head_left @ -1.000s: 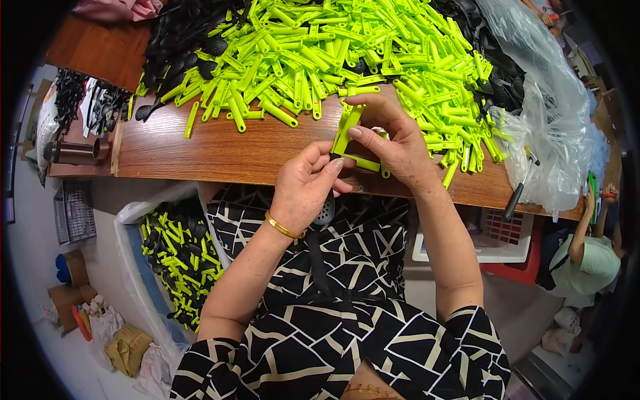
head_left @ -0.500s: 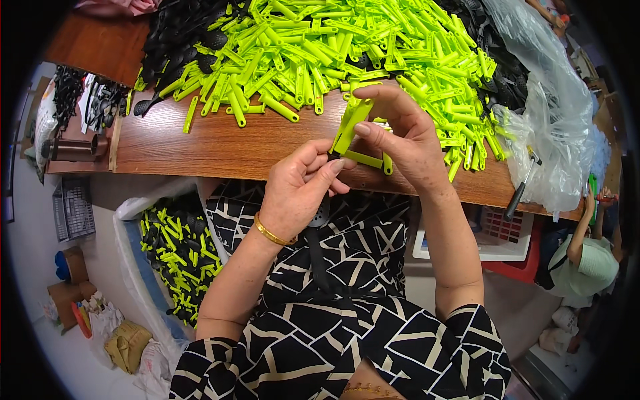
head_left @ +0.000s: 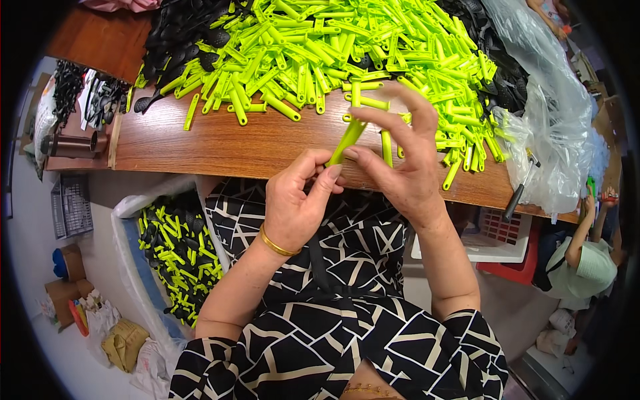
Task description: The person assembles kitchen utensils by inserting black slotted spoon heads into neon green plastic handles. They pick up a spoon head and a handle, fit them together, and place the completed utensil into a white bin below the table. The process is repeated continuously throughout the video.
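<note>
Over the table's near edge, my left hand (head_left: 297, 193) is closed around the lower end of a lime-green handle (head_left: 348, 141). Something dark shows at that end, mostly covered by the fingers. My right hand (head_left: 408, 160) is at the handle's upper part, thumb against its side and index finger by its top; its other fingers are spread and blurred. Beyond both hands lies a large heap of lime-green handles (head_left: 307, 50). A few loose ones, such as an upright green handle (head_left: 387, 148), rest close to my right hand.
Black utensil heads (head_left: 177, 47) lie behind and beside the heap. Clear plastic sheeting (head_left: 557, 133) and a hammer-like tool (head_left: 521, 190) are at the right. Below left, a lined bin (head_left: 123, 220) holds black and green pieces. A white crate (head_left: 510, 248) stands under the table. Another person (head_left: 587, 257) is far right.
The held handle has dropped slightly toward my left hand. My right hand has moved down with it, its fingers more spread. A loose handle formerly beneath the hands now shows beside them.
</note>
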Motion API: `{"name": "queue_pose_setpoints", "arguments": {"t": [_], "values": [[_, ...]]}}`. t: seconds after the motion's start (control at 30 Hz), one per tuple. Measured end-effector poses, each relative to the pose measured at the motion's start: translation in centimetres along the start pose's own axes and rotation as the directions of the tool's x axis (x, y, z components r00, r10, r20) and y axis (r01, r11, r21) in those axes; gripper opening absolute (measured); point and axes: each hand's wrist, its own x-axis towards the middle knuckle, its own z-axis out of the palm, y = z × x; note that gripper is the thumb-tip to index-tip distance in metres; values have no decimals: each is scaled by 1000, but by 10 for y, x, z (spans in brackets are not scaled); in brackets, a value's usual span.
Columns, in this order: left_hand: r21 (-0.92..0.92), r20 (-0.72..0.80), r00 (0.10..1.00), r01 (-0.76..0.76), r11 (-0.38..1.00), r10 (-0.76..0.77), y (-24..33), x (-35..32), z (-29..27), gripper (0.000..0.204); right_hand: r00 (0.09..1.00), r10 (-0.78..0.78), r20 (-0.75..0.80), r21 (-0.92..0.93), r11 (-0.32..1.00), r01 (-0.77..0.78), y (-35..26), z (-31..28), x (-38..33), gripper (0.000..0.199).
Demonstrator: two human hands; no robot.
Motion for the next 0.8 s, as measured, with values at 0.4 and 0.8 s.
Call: {"name": "queue_pose_setpoints", "arguments": {"t": [0.4,0.8], "values": [[511,22,955,-266,817,297,-19,-48,-50,23,905,-30,424,603,755,-257,-14,48,-39,30],[748,-559,411,624,-225,-720,-312,-447,-283,45,904,-63,422,-181,971,153,30,-8,1,17]]}}
